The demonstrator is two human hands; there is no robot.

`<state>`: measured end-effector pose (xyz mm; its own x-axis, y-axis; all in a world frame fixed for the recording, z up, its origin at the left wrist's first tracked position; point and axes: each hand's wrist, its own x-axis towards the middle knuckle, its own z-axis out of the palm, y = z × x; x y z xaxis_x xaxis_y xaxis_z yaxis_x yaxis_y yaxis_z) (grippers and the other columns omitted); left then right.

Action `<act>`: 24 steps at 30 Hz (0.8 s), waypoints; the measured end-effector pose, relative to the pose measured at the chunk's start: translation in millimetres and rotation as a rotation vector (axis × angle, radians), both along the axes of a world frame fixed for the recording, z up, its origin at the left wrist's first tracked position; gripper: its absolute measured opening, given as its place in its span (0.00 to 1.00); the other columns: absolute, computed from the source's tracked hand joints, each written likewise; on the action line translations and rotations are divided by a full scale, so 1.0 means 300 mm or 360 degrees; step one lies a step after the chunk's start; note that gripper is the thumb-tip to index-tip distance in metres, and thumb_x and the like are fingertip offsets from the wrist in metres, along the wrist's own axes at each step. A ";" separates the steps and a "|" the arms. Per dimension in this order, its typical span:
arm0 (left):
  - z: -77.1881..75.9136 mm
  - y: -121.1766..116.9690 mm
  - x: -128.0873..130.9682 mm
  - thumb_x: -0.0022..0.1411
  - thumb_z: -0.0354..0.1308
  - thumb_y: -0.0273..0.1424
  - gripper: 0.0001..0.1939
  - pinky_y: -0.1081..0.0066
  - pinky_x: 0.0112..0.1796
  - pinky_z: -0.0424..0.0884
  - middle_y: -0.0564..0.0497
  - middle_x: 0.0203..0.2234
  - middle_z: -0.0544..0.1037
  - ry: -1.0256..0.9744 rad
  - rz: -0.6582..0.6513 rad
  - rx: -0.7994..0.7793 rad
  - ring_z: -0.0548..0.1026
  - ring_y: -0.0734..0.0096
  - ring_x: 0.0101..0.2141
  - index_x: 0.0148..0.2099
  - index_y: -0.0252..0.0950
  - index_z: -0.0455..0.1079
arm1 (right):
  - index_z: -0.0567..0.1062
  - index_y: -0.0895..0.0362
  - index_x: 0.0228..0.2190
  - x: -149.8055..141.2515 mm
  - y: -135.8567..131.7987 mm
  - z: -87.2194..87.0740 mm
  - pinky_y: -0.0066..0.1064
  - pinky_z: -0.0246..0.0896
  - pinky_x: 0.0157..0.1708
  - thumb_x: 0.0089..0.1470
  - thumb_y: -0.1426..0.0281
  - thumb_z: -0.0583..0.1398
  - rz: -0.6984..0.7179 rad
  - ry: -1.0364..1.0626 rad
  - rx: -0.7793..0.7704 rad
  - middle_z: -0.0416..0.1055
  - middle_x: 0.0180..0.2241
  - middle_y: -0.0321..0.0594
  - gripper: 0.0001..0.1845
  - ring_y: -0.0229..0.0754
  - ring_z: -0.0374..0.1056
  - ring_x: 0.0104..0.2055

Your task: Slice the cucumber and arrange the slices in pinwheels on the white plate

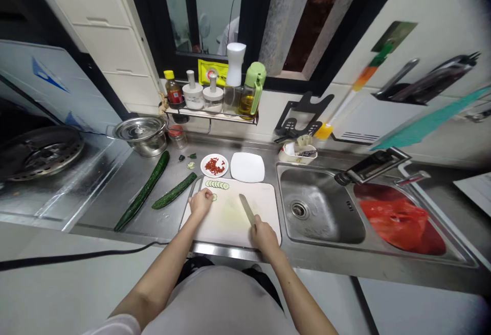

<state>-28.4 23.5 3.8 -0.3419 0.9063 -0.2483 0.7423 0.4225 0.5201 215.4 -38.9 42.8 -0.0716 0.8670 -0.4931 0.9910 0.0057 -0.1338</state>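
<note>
On the left part of the white cutting board (230, 230), my left hand (201, 203) is closed, its fingertips pinched at the edge of a single cucumber slice (214, 197). Just beyond it lies an overlapping row of cucumber slices (217, 185). My right hand (264, 235) is wrapped round the handle of a kitchen knife (247, 209), whose blade rests low over the board, pointing away from me. Left of the board are a cut cucumber (174, 191) and a longer whole cucumber (143, 189).
Behind the board stand a plate of chopped red pieces (204, 169) and a white square plate (247, 167). A lidded pot (148, 143) is at the back left. To the right is the sink (322, 222), with a red plastic bag (399, 222) in its second basin. Above hangs a seasoning rack (215, 114).
</note>
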 end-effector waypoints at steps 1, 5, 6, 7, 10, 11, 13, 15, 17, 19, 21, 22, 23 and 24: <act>0.001 0.008 -0.009 0.58 0.55 0.34 0.07 0.63 0.46 0.60 0.54 0.34 0.80 0.0006 0.0065 -0.0001 0.75 0.64 0.39 0.37 0.44 0.74 | 0.63 0.59 0.48 0.000 0.000 -0.003 0.31 0.53 0.31 0.60 0.74 0.47 -0.0003 0.0004 0.0000 0.74 0.37 0.49 0.15 0.47 0.71 0.39; 0.002 0.034 -0.034 0.59 0.53 0.34 0.08 0.61 0.47 0.59 0.52 0.33 0.80 0.0036 0.0227 -0.0002 0.76 0.61 0.40 0.37 0.44 0.74 | 0.63 0.59 0.49 0.003 0.000 -0.016 0.31 0.53 0.31 0.60 0.74 0.46 -0.0019 0.0026 0.0020 0.74 0.36 0.49 0.16 0.47 0.71 0.39; 0.002 0.038 -0.039 0.59 0.53 0.34 0.08 0.60 0.47 0.59 0.51 0.33 0.80 0.0043 0.0242 0.0000 0.76 0.61 0.40 0.37 0.43 0.74 | 0.63 0.59 0.49 0.004 0.000 -0.018 0.31 0.53 0.32 0.59 0.74 0.47 -0.0020 0.0029 0.0023 0.74 0.36 0.50 0.17 0.47 0.72 0.39; 0.002 0.042 -0.042 0.59 0.53 0.34 0.08 0.60 0.47 0.58 0.51 0.33 0.80 0.0049 0.0249 0.0002 0.76 0.61 0.40 0.37 0.43 0.74 | 0.63 0.59 0.49 0.005 0.000 -0.021 0.31 0.53 0.32 0.59 0.74 0.47 -0.0020 0.0030 0.0023 0.74 0.36 0.50 0.17 0.47 0.72 0.38; -0.001 0.051 -0.051 0.59 0.53 0.34 0.09 0.58 0.48 0.57 0.51 0.33 0.80 0.0072 0.0244 0.0003 0.75 0.59 0.40 0.38 0.43 0.74 | 0.64 0.59 0.49 0.006 0.002 -0.025 0.31 0.54 0.32 0.59 0.74 0.47 -0.0021 0.0037 0.0021 0.74 0.36 0.49 0.17 0.47 0.72 0.38; -0.003 0.053 -0.054 0.59 0.53 0.34 0.09 0.58 0.48 0.57 0.50 0.33 0.80 0.0082 0.0238 0.0002 0.75 0.59 0.40 0.38 0.43 0.74 | 0.64 0.59 0.49 0.006 0.002 -0.026 0.31 0.54 0.32 0.58 0.74 0.47 -0.0022 0.0039 0.0026 0.74 0.36 0.49 0.17 0.47 0.72 0.38; -0.009 0.057 -0.059 0.60 0.53 0.34 0.09 0.58 0.48 0.57 0.50 0.33 0.80 0.0106 0.0221 0.0000 0.75 0.59 0.40 0.39 0.43 0.74 | 0.64 0.59 0.49 0.006 0.004 -0.025 0.32 0.54 0.32 0.58 0.75 0.47 -0.0021 0.0045 0.0031 0.74 0.36 0.49 0.17 0.47 0.72 0.39; -0.015 0.058 -0.063 0.60 0.52 0.33 0.10 0.59 0.48 0.57 0.50 0.34 0.80 0.0137 0.0200 -0.0009 0.75 0.59 0.41 0.39 0.44 0.75 | 0.64 0.60 0.49 0.005 0.005 -0.023 0.32 0.54 0.33 0.58 0.75 0.47 -0.0021 0.0046 0.0028 0.74 0.36 0.50 0.18 0.47 0.71 0.39; -0.021 0.057 -0.064 0.60 0.51 0.33 0.11 0.58 0.47 0.57 0.49 0.35 0.80 0.0173 0.0173 -0.0016 0.74 0.59 0.42 0.38 0.44 0.75 | 0.64 0.60 0.49 0.003 0.006 -0.021 0.31 0.55 0.33 0.58 0.75 0.47 -0.0021 0.0046 0.0021 0.74 0.36 0.50 0.17 0.46 0.71 0.39; -0.025 0.055 -0.064 0.61 0.51 0.34 0.11 0.58 0.47 0.57 0.48 0.37 0.80 0.0227 0.0148 -0.0005 0.72 0.57 0.44 0.38 0.44 0.75 | 0.65 0.59 0.49 0.001 0.008 -0.019 0.31 0.54 0.33 0.58 0.75 0.47 -0.0025 0.0042 0.0025 0.74 0.36 0.49 0.17 0.46 0.71 0.39; -0.027 0.053 -0.063 0.60 0.51 0.35 0.12 0.57 0.46 0.57 0.47 0.40 0.79 0.0294 0.0140 0.0013 0.70 0.55 0.46 0.38 0.44 0.76 | 0.65 0.59 0.48 -0.001 0.008 -0.019 0.31 0.54 0.32 0.58 0.75 0.47 -0.0028 0.0035 0.0026 0.74 0.36 0.49 0.17 0.46 0.72 0.38; -0.027 0.052 -0.063 0.60 0.51 0.35 0.12 0.56 0.46 0.57 0.46 0.42 0.78 0.0325 0.0140 0.0016 0.69 0.54 0.47 0.38 0.44 0.76 | 0.65 0.59 0.48 -0.001 0.009 -0.019 0.31 0.54 0.32 0.58 0.75 0.47 -0.0027 0.0033 0.0023 0.74 0.36 0.49 0.17 0.46 0.72 0.38; -0.026 0.051 -0.063 0.60 0.51 0.35 0.12 0.56 0.46 0.57 0.46 0.42 0.78 0.0348 0.0141 0.0014 0.68 0.53 0.47 0.38 0.44 0.76 | 0.65 0.59 0.48 -0.001 0.009 -0.019 0.31 0.54 0.32 0.58 0.75 0.47 -0.0027 0.0034 0.0019 0.74 0.36 0.49 0.17 0.46 0.72 0.38; -0.025 0.050 -0.063 0.60 0.51 0.36 0.12 0.56 0.46 0.57 0.46 0.43 0.78 0.0361 0.0139 0.0009 0.68 0.53 0.47 0.39 0.44 0.76 | 0.64 0.59 0.48 -0.001 0.009 -0.019 0.31 0.53 0.32 0.58 0.75 0.48 -0.0026 0.0036 0.0012 0.74 0.36 0.49 0.17 0.46 0.71 0.38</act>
